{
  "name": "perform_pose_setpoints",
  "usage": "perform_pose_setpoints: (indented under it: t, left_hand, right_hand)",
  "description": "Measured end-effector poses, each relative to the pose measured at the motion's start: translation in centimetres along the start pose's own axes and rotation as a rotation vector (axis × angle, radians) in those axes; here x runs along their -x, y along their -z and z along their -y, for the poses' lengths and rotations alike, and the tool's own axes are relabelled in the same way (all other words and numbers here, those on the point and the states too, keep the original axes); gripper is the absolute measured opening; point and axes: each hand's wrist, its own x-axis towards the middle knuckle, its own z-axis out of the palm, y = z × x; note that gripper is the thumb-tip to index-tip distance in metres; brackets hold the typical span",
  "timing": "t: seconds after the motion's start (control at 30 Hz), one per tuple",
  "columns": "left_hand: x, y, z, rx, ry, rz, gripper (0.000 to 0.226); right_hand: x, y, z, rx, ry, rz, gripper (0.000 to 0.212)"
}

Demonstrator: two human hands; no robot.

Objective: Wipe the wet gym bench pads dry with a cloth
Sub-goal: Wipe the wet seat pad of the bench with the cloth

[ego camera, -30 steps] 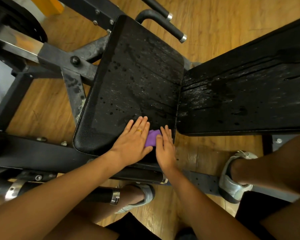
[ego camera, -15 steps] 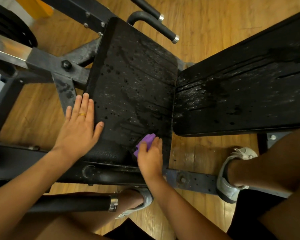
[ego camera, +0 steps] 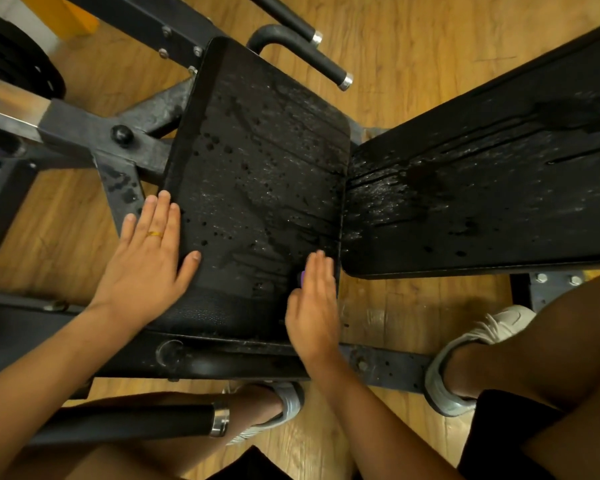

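Two black bench pads meet at a seam, both beaded with water: the seat pad (ego camera: 257, 174) in the middle and the longer back pad (ego camera: 482, 188) to the right. My left hand (ego camera: 149, 258) lies flat with straight fingers on the seat pad's near left edge, a gold ring on one finger. My right hand (ego camera: 314, 306) presses flat on the seat pad's near right corner. Under it lies a purple cloth (ego camera: 302, 278), of which only a sliver shows at the hand's left side.
The black steel frame (ego camera: 84, 133) runs left and in front of the pads, with a black handle bar (ego camera: 302, 53) behind the seat. A chrome-capped bar (ego camera: 187, 420) lies near my knees. My feet in white shoes (ego camera: 465, 358) stand on the wooden floor.
My left hand left the cloth and moved to the seat pad's left edge. My right hand slid forward over the cloth, flattening and covering nearly all of it.
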Motion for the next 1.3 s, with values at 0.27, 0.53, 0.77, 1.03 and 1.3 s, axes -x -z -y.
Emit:
perform_pose_setpoints:
  t: [0.27, 0.53, 0.77, 1.03, 1.3]
  left_hand:
    - [-0.7, 0.5, 0.1, 0.054, -0.028, 0.040, 0.080]
    - [-0.4, 0.2, 0.1, 0.075, -0.012, 0.017, 0.082]
    - [-0.4, 0.0, -0.1, 0.028, -0.002, 0.005, 0.082]
    - [-0.3, -0.1, -0.3, -0.050, -0.004, 0.006, 0.081]
    - [-0.4, 0.0, -0.6, -0.071, -0.003, 0.007, 0.082]
  right_hand:
    - [-0.3, 0.5, -2.5, -0.209, 0.102, 0.098, 0.063]
    - [-0.6, 0.2, -4.8, -0.143, 0.003, 0.062, 0.075]
    - [-1.4, -1.4, -5.1, -0.119, 0.064, 0.058, 0.057]
    - [-4.8, -1.5, -4.7, -0.128, 0.099, -0.048, 0.056]
    - [-5.1, -0.9, -3.7, -0.098, 0.059, -0.046, 0.055]
